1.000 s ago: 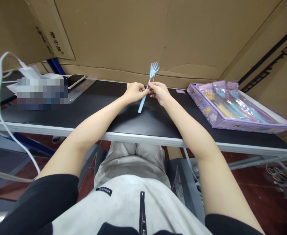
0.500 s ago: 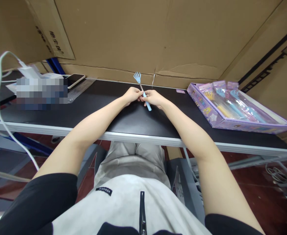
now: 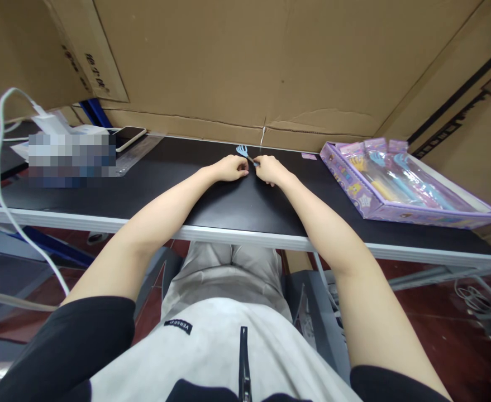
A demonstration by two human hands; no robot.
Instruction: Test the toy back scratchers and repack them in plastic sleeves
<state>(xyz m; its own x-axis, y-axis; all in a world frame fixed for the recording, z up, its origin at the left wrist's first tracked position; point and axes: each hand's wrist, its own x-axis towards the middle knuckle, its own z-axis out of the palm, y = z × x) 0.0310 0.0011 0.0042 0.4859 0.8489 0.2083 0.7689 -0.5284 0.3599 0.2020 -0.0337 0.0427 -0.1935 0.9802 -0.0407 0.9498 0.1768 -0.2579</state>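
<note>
A small light-blue back scratcher point(image 3: 242, 151) with a hand-shaped head lies low over the black table point(image 3: 144, 178), near its far middle. My right hand point(image 3: 269, 168) is closed round its handle, which is hidden in the fist. My left hand point(image 3: 230, 167) is closed too, fingertips pinched against the thin shaft just beside the right hand. Both hands rest on the tabletop, almost touching each other.
A purple display box point(image 3: 379, 195) of packaged scratchers sits at the right of the table. At the left lie a phone point(image 3: 128, 135), a clear sleeve point(image 3: 138, 151), a white charger point(image 3: 46, 121) and its cable point(image 3: 2, 184). Cardboard walls point(image 3: 245, 61) close the back.
The scratcher stood tall and extended a second ago. It has been pushed shorter and tilted down to the table, head now pointing left, and both hands have come down with it.
</note>
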